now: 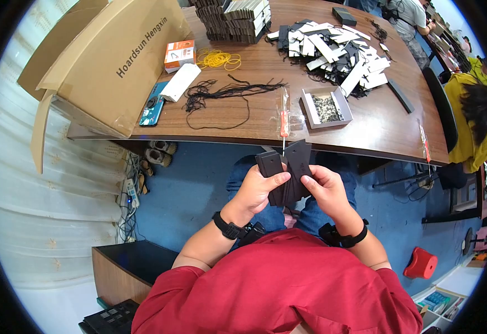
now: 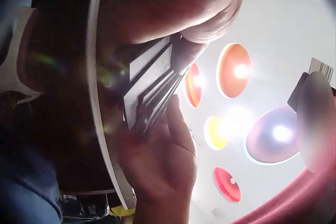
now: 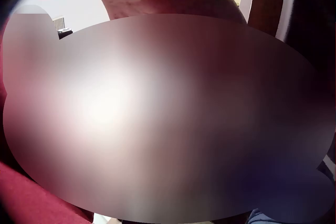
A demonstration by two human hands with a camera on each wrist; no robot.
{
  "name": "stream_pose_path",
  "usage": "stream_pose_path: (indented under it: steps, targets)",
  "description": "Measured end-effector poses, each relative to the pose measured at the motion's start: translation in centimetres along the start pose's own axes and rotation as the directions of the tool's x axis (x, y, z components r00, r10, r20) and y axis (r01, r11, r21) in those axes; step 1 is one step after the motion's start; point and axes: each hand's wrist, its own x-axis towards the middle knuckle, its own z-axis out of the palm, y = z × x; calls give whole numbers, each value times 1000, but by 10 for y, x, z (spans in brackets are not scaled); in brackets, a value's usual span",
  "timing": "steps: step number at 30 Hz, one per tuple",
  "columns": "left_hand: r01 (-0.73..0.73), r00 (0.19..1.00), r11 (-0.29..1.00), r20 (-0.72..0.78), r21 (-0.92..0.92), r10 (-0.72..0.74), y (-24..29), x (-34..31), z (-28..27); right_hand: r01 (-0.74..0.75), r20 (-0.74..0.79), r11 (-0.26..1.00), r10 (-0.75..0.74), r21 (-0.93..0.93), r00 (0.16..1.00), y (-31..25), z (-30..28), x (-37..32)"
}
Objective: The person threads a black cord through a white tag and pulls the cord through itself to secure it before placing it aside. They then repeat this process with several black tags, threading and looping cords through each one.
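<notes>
Over the lap, just off the table's near edge, both hands hold flat black tags. My left hand grips a small stack of them, its thumb lying across the front. In my right hand, other black tags are pinched, fanned at an angle and overlapping the left stack. A small hole shows near the top of the front right-hand tag. In the left wrist view the tags appear edge-on between the two hands, with pale faces on some. A blur covers most of the right wrist view.
On the table lie a pile of black and white tags, black cords, a small tray of little parts and an orange-handled tool at the edge. Stacked tags and a large cardboard box stand farther left.
</notes>
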Motion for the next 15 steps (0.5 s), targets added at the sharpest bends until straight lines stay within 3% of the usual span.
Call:
stream_pose_path:
  steps: [4, 11, 15]
  targets:
    - [37, 998, 997, -50, -70, -40, -1, 0, 1, 1, -104, 998, 5, 56, 995, 2, 3, 1]
    - [-99, 993, 995, -60, 12, 99, -4, -2, 5, 60, -157, 991, -41, 122, 987, -2, 5, 5]
    - [-143, 989, 987, -36, 78, 146, -6, -2, 14, 93, -95, 993, -100, -79, 990, -4, 5, 7]
